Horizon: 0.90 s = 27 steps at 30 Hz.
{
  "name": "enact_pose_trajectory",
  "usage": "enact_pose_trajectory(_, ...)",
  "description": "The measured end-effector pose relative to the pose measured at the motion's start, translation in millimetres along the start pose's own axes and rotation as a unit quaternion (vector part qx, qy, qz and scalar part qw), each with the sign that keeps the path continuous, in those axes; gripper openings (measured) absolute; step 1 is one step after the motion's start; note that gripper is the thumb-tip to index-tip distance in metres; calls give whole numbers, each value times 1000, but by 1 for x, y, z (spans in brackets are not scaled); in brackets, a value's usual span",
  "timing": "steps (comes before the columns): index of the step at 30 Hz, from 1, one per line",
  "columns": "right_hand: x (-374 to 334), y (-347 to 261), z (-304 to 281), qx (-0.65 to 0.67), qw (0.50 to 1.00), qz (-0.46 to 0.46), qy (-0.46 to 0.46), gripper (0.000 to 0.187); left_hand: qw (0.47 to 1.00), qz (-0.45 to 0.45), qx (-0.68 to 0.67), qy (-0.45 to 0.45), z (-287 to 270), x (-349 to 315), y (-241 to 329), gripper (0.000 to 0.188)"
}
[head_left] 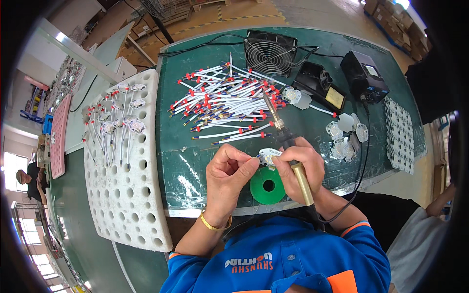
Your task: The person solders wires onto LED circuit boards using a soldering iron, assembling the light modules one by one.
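Note:
A small white circuit board (268, 156) is between my two hands, just above the green mat. My left hand (228, 171) pinches its left edge between thumb and forefinger. The right edge of the board rests at the fingertips of my right hand (304, 166). That same hand is closed round a soldering iron (276, 118), whose metal tip points up and away from the board. Its brass-coloured rear part (303, 184) sticks out below my fingers. Close under the board lies a green spool (264, 193), partly beneath my right fingers.
White wires with red connectors (220, 100) are heaped ahead. Behind are a fan (269, 54), an iron stand with sponge (320, 85) and a black control box (364, 75). Loose boards (346, 136) and a board panel (399, 134) lie right. Left stands a perforated foam tray (122, 195) with wired boards.

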State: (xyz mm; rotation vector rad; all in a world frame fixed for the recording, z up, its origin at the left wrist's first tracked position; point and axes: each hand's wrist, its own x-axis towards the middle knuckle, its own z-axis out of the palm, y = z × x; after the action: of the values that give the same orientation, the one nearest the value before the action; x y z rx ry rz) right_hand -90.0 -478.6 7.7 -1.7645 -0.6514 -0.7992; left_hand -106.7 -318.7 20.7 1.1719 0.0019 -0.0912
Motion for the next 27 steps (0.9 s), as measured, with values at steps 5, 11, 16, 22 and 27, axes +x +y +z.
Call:
enact_pose_trajectory(5,1,-2,1,4,1000,0,-3,24,1000,-11,-19,10,8,0,-2,9)
enact_pose_trajectory(11,-5,-3,0,12,1000,11,-9,26,999,-37,16,11,1,-1,-7,12)
enact_pose_trajectory(16,-9,-4,3,10,1000,1,-4,27,999,-12,47,25,2,-4,-5,10)
enact_pose_trajectory(22,-15,-5,2,-6,1000,5,-1,27,999,-38,34,12,5,-6,-3,9)
enact_pose_trajectory(27,-17,-7,2,5,1000,5,-11,32,999,-20,26,27,4,-9,-4,9)
